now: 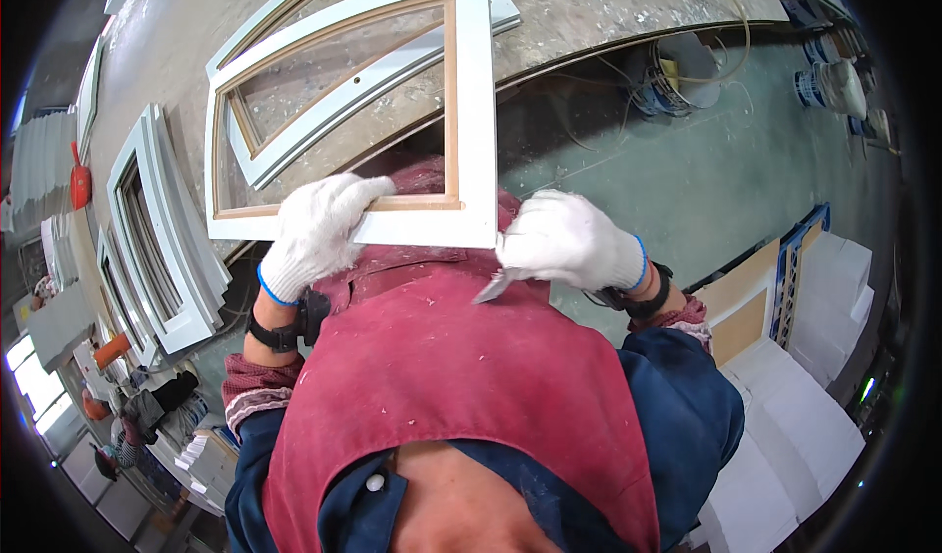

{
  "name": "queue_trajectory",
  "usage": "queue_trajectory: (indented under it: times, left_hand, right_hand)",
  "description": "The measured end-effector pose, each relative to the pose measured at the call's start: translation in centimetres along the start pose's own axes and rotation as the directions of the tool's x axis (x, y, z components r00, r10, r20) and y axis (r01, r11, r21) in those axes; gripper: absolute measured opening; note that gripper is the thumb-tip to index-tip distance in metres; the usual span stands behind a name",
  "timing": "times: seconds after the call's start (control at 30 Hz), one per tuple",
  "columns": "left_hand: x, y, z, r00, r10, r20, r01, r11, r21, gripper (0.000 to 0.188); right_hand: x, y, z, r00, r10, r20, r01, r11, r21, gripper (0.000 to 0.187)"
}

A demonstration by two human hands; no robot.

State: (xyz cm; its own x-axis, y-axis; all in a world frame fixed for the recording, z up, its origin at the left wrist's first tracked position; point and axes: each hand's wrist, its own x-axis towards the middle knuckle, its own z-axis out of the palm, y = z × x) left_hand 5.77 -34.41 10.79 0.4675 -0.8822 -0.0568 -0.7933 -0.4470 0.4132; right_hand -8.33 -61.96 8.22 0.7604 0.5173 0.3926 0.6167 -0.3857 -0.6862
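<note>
A white-painted frame (474,111) with a bare wood inner edge and one arched side is held up in front of my apron. My left hand (319,227), in a white knit glove, is closed round its near rail, with the fingers over the inner edge. Beside the near right corner, my gloved right hand (569,241) is closed on a scraper (494,286). Its flat metal blade points down toward the apron; the handle is hidden in the fist. A second white frame (329,111) lies behind the first on the worktable (579,13).
Stacked white frames (162,249) lean at the left, with a red bottle (79,178) beyond. Buckets (659,87) stand on the green floor (608,151) at the far right. White boards (795,425) lie at the near right. Another person (123,440) is at the lower left.
</note>
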Motion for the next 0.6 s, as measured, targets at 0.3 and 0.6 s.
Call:
queue_trajectory:
  times: [0.3,0.6]
  left_hand:
    - [1.4,1.2,-6.9,1.0,-0.012,0.022,0.011,0.999,0.05,0.048]
    - [-0.4,-0.3,-12.9,0.965,0.127,-0.228,-0.107,0.989,0.098,0.053]
  right_hand:
    - [4.8,2.9,-3.4,0.865,0.011,-0.502,-0.078,0.99,-0.113,0.039]
    - [12.1,3.6,-6.7,0.89,-0.307,-0.338,0.248,0.946,-0.208,0.027]
